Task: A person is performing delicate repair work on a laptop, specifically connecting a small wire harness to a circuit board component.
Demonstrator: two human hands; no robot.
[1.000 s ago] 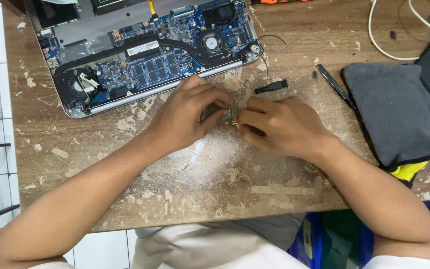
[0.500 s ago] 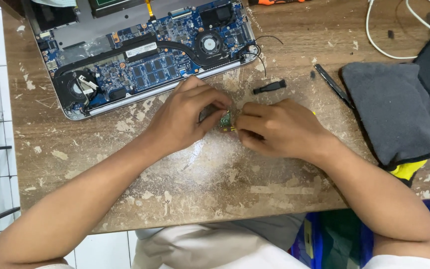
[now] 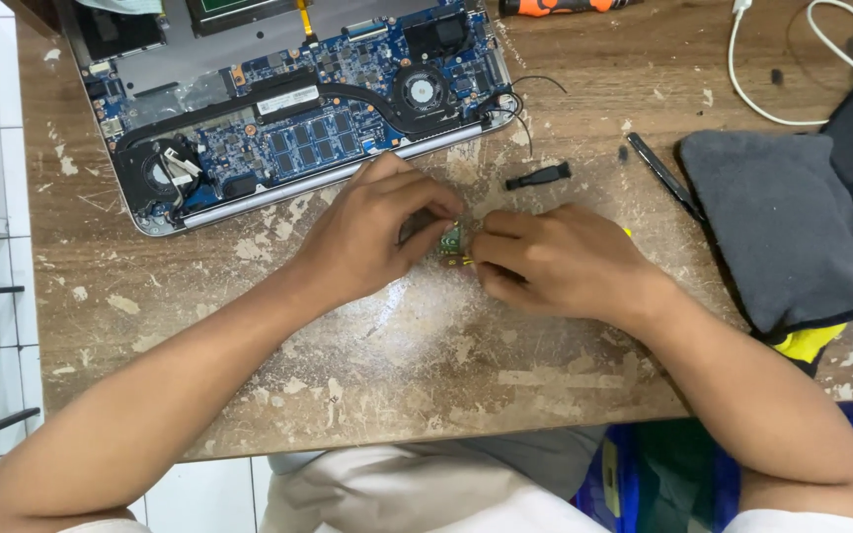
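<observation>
My left hand [image 3: 375,232] and my right hand [image 3: 557,265] meet at the middle of a worn wooden table [image 3: 426,375]. Between their fingertips sits a small green circuit board [image 3: 451,242], pinched from both sides just above the tabletop. A bit of yellow shows at my right hand, too hidden to name. Behind my hands lies an opened laptop [image 3: 288,109] with its blue mainboard, two fans and heat pipe exposed.
A small black screwdriver bit [image 3: 537,177] and a black pen-like tool [image 3: 665,176] lie behind my right hand. A dark grey pouch [image 3: 782,227] rests at the right, white cables [image 3: 792,69] beyond it. An orange-handled tool [image 3: 550,6] lies at the far edge.
Both hands stay together on the small board. Their fingers have shifted slightly and the board now shows a little more between them.
</observation>
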